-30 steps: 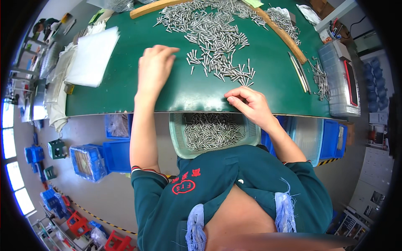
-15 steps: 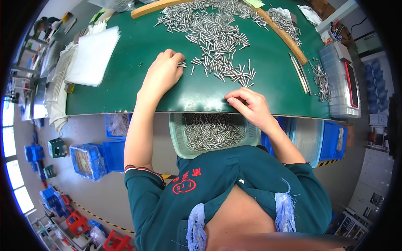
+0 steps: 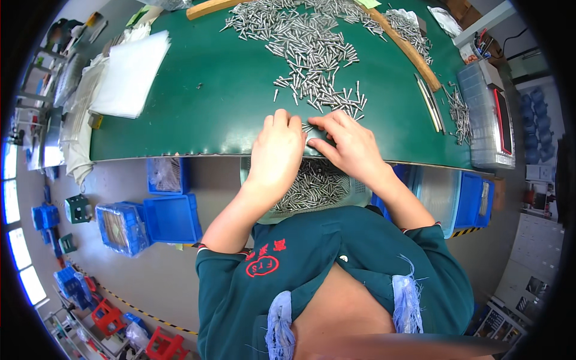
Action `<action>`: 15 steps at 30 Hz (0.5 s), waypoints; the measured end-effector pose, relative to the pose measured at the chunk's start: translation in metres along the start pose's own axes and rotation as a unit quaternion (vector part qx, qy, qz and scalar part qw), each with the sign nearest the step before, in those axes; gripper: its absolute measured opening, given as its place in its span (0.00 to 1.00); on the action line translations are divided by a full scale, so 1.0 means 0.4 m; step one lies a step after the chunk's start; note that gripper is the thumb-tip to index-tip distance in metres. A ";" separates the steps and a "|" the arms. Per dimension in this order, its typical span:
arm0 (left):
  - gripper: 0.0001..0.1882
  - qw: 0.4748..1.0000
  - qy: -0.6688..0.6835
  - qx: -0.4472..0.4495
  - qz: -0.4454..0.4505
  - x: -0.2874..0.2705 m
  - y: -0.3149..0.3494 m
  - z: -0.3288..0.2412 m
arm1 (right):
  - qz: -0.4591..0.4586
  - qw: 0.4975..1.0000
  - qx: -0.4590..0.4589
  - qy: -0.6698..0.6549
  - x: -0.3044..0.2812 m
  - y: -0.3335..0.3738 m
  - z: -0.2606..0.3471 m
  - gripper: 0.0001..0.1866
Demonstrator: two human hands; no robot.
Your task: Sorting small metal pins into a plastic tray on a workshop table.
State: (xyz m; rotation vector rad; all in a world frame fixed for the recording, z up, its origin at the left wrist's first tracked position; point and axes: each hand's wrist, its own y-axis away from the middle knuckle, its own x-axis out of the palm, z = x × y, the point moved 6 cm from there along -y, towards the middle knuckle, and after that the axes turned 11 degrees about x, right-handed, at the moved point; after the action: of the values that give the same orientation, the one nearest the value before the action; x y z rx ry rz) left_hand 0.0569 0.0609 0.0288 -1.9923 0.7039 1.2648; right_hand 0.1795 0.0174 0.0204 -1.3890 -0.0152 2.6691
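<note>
Small silvery metal pins (image 3: 307,127), a few of them, show between my two hands at the near edge of the green table. My left hand (image 3: 279,147) has its fingers bent down together over them, with pin ends poking out beside the fingertips. From the right, my right hand (image 3: 348,144) reaches in, thumb and forefinger apart, fingertips close to the same pins. Whether it touches them is hard to see. Just beyond lies a large loose pile of similar pins (image 3: 312,54). Under the table edge, partly behind my hands, a pale green basket (image 3: 363,197) holds many more.
Wooden strips (image 3: 414,60) bound the pile at the back and right. Thin rods (image 3: 431,105), a smaller heap of pins (image 3: 461,117) and a clear plastic case (image 3: 487,120) lie on the right. White sheets (image 3: 129,75) are at the left. Blue crates (image 3: 173,217) stand on the floor.
My left hand has come right and nearer, from beside the pile to the table's near edge, with pins at its fingertips. My right hand has shifted slightly left, its fingers spreading toward them.
</note>
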 end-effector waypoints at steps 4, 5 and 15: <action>0.14 0.998 0.056 0.042 -0.002 -0.017 0.023 0.002 | -0.023 0.999 -0.023 0.014 -0.003 0.007 0.008 0.15; 0.14 0.998 0.056 0.042 0.000 -0.018 0.029 0.005 | -0.026 0.999 -0.034 0.012 -0.003 0.009 0.010 0.14; 0.08 0.999 0.019 0.004 -0.038 0.005 0.034 0.012 | -0.041 0.998 -0.048 0.005 -0.009 0.021 -0.009 0.13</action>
State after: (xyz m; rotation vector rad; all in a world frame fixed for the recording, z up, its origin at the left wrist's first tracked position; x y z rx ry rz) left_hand 0.0452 0.0557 0.0221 -2.0224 0.6425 1.1809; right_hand 0.1834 0.0082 0.0209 -1.3958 -0.1978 2.6254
